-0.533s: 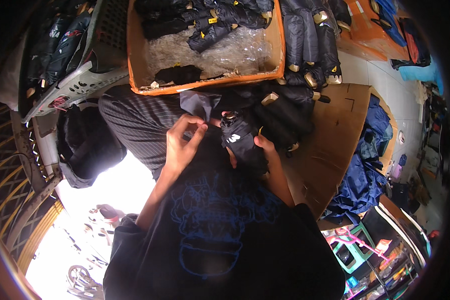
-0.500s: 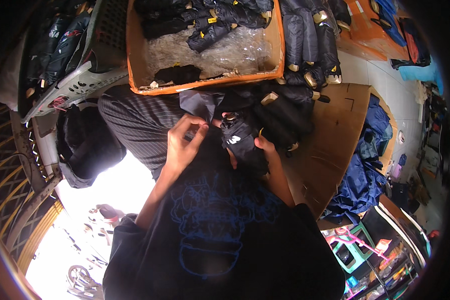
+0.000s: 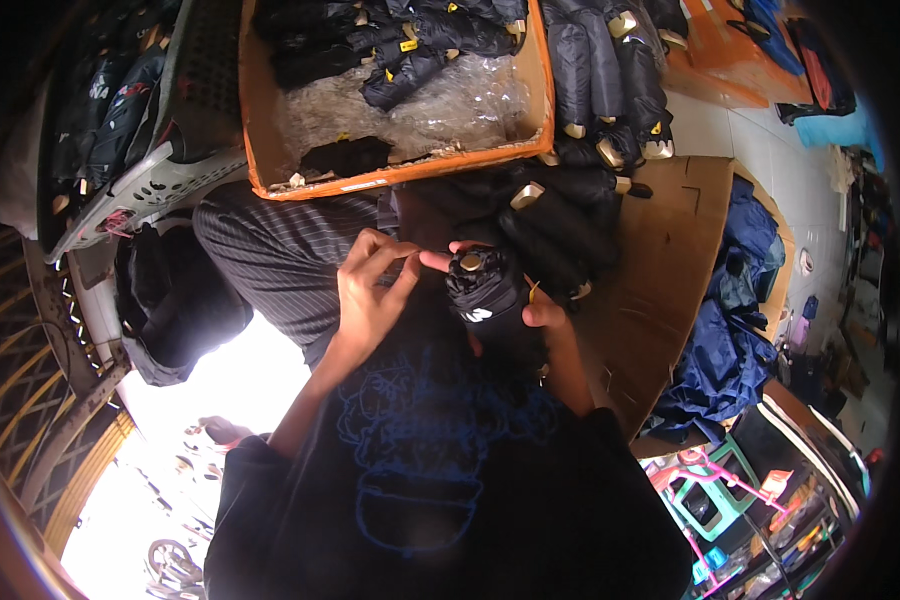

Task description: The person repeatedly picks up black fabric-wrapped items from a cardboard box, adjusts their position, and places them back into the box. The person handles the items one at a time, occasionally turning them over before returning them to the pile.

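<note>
A folded black umbrella (image 3: 488, 292) with white print on its cloth is in my right hand (image 3: 552, 325), whose thumb lies along the near side while other fingertips show past its end. That end, with a pale round tip, is tilted up toward me. My left hand (image 3: 372, 290) is just left of it, thumb and forefinger pinched together by a right fingertip; whatever is in the pinch is too small to make out. Several more wrapped black umbrellas (image 3: 560, 235) with pale ends lie just beyond, over my lap.
An orange-edged carton (image 3: 400, 178) with black umbrellas and clear plastic stands ahead. At left are a grey perforated crate (image 3: 150, 190) and a black bag (image 3: 175, 310). A brown cardboard sheet (image 3: 660, 270) and dark blue cloth (image 3: 715, 345) lie at right.
The umbrella in my right hand has tipped so its end faces up toward me more. My left hand stays pinched and has shifted only slightly. The view has moved a little.
</note>
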`<state>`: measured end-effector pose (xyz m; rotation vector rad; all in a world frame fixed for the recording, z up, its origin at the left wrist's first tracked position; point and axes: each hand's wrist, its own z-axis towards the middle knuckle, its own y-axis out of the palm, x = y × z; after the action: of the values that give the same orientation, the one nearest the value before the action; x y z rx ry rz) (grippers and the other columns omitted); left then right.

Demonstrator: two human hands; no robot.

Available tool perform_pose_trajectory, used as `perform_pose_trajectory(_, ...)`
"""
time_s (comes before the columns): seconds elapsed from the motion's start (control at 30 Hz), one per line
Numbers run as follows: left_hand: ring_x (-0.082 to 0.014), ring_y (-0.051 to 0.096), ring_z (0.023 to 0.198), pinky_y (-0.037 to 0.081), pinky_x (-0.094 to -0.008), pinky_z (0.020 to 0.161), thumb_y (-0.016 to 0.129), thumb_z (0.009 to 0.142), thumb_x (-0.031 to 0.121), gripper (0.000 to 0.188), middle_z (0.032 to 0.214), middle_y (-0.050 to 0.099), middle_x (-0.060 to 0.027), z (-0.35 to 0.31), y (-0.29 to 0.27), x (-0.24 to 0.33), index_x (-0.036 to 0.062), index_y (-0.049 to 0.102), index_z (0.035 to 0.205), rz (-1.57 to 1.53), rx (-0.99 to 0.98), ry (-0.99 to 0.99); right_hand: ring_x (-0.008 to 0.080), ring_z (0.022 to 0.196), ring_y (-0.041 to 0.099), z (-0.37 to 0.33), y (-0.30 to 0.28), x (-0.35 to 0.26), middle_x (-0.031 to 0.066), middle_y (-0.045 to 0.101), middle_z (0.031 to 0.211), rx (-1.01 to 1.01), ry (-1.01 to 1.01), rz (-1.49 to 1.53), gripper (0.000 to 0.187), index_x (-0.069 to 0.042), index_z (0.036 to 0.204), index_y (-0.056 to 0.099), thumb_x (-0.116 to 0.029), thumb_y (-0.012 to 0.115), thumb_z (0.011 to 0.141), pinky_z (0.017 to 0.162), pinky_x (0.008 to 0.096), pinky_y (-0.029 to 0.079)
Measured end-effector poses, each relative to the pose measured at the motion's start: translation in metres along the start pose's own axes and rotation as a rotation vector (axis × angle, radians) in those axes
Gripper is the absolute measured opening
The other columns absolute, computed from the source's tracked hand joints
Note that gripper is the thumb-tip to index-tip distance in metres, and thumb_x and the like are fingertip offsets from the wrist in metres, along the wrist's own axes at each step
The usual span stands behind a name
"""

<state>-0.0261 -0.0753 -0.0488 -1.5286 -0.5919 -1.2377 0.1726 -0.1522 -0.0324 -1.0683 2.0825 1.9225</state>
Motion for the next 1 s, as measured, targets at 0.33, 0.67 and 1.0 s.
perform_pose_trajectory(0.33, -0.0168, 0.059, 0.074, 0.047, -0.0286, 0.07, 0.06, 0.083, -0.001, 0.005, 0.081, 0.06, -0.0098, 0.001, 0.01, 0.01, -0.0037, 0.06, 0.087, -0.081, 0.0, -0.132, 0.0258, 0.134, 0.039, -0.008, 0.009, -0.005, 0.0158, 0.034, 0.149, 0.113, -0.175, -0.662, 0.086, 0.0, 0.144, 0.031, -0.022, 0.074, 0.072, 0.109, 0.0373, 0.031)
perform_pose_trajectory(0.67, -0.0201, 0.058, 0.077, 0.046, -0.0284, 0.073, 0.062, 0.081, -0.002, 0.005, 0.084, 0.059, -0.0105, -0.002, 0.015, 0.001, -0.0021, 0.059, 0.086, -0.048, 0.076, -0.072, 0.0298, 0.132, 0.042, -0.007, 0.02, -0.02, 0.0179, 0.042, 0.142, 0.079, 0.126, -1.043, 0.082, -0.004, 0.143, 0.034, -0.02, 0.075, 0.073, 0.109, 0.0359, 0.031)
perform_pose_trajectory(1.0, -0.0241, 0.063, 0.081, 0.049, -0.0311, 0.075, 0.067, 0.074, -0.01, 0.018, 0.088, 0.062, -0.0133, -0.013, 0.018, 0.002, -0.0015, 0.06, 0.087, -0.018, 0.065, 0.041, 0.022, 0.134, 0.037, -0.014, -0.007, 0.006, 0.0129, 0.039, 0.144, 0.071, -0.033, -0.516, 0.085, -0.004, 0.145, 0.031, -0.018, 0.074, 0.073, 0.11, 0.0339, 0.028)
